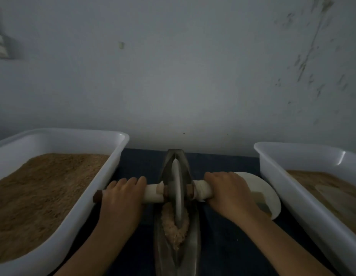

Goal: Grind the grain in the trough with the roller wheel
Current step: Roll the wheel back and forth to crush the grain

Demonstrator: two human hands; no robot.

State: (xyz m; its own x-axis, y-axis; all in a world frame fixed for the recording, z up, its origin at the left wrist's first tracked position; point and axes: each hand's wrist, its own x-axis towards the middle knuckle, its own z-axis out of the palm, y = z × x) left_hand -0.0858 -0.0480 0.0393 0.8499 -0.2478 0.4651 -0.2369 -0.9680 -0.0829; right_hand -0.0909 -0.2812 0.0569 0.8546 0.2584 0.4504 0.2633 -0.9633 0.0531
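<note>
A narrow dark metal trough (pixel 194 242) runs away from me along the middle of the blue table. The grey roller wheel (pixel 176 188) stands upright in it, toward the far half. A heap of pale brown ground grain (pixel 173 230) lies in the trough just behind the wheel on my side. The wheel's axle is wrapped in white on both sides. My left hand (pixel 121 198) grips the left handle (pixel 153 193), whose dark wooden end sticks out at the left. My right hand (pixel 226 193) grips the right handle (pixel 203 189).
A white plastic tub (pixel 117 156) of brown grain stands at the left, close to my left hand. Another white tub (pixel 272 172) with brown grain stands at the right. A white bowl-like scoop (pixel 260 188) lies behind my right hand. A grey wall rises right behind the table.
</note>
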